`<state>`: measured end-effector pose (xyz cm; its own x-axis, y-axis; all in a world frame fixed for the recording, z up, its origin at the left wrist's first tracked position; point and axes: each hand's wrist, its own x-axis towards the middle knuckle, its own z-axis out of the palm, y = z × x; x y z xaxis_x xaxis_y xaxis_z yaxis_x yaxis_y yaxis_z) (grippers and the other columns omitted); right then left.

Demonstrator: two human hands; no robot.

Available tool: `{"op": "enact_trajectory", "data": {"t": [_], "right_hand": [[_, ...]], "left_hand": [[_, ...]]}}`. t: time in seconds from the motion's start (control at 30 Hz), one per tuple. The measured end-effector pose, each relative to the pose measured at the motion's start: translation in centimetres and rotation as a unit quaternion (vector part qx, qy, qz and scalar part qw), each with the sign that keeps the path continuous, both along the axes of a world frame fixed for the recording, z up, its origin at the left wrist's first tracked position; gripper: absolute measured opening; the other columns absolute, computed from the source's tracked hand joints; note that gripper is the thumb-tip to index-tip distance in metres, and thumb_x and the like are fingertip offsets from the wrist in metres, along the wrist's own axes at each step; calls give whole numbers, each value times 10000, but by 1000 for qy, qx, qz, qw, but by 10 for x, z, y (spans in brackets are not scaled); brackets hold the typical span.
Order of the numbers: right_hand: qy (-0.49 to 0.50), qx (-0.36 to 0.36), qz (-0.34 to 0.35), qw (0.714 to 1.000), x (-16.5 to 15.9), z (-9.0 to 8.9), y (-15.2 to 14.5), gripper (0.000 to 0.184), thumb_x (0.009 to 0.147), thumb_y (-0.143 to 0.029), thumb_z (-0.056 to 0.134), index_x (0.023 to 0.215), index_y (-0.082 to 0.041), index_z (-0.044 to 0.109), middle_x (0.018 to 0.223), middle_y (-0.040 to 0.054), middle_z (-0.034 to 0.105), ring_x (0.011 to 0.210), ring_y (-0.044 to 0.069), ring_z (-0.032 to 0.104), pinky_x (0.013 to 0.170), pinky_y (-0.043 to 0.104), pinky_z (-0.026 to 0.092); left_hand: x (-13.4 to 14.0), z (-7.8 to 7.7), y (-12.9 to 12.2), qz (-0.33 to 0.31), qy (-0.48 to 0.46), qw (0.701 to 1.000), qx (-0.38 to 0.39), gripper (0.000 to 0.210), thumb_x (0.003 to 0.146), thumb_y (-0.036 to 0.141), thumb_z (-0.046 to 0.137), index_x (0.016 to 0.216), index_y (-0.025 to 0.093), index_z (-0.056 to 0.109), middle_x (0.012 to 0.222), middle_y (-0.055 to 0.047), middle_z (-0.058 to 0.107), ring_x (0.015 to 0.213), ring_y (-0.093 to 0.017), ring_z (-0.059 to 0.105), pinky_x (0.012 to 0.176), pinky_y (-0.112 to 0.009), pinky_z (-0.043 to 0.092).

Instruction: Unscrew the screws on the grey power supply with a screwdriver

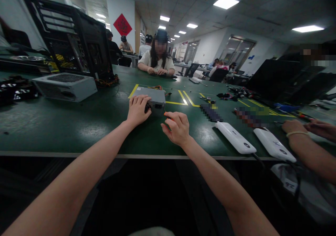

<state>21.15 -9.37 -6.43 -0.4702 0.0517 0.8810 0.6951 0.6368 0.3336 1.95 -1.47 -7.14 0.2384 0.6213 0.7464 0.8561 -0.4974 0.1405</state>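
A grey computer power supply unit [153, 95] lies on the green table in front of me, with coloured cables at its back. My left hand [139, 108] grips its left end, fingers over the top and thumb down by the dark fan opening in the front face. Close to the unit's right front corner, my right hand [177, 127] is closed in a pinch on a slim screwdriver [165, 113]. Only an orange bit and a thin shaft of it show; the fingers hide the rest. The shaft points toward the unit, but I cannot tell if it touches.
A second power supply [65, 85] and a black computer case [76, 43] stand at the left. Two white power banks [235, 137] lie at the right, near a co-worker's hands [295, 127]. Cables [231, 93] and yellow tape [183, 98] lie farther back. Another person sits opposite.
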Motion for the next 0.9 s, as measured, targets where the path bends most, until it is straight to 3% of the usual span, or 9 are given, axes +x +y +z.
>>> {"op": "enact_trajectory", "data": {"t": [0.1,0.23,0.5,0.73,0.9], "right_hand": [[-4,9,3,1000,0,-1,1,209,830,-174,540,994,-232,424,1002,54,585,845,169,530,716,317,473],[31,-11,24,999,0,-3,3,293,842,-169,497,1099,-220,367,1028,88,539,896,185,536,707,326,484],[4,7,4,1000,0,-3,5,355,864,-123,461,1192,-225,374,1105,93,574,973,184,546,805,350,470],[-9,2,-8,1000,0,-2,3,279,834,-158,551,1063,-253,423,1081,72,546,976,181,511,789,330,478],[-26,-1,10,1000,-2,-2,4,330,796,-63,519,1056,-236,413,1108,89,492,1005,190,487,796,337,498]], "left_hand": [[0,0,0,0,5,1000,2,418,791,286,518,1200,206,492,1273,-84,515,1205,-264,410,1084,-451,207],[-1,1,-1,1,5,1000,1,419,790,285,517,1201,207,490,1273,-82,514,1205,-264,408,1083,-448,207],[-1,1,-1,-8,-1,1000,-5,418,796,286,509,1206,207,489,1273,-84,511,1217,-260,401,1090,-446,195],[-1,1,-1,-9,-5,1000,-7,423,786,283,520,1203,216,493,1281,-81,510,1218,-266,399,1088,-454,197],[0,0,0,-5,-3,1000,4,420,786,280,521,1200,213,496,1275,-83,516,1217,-262,405,1089,-452,200]]}}
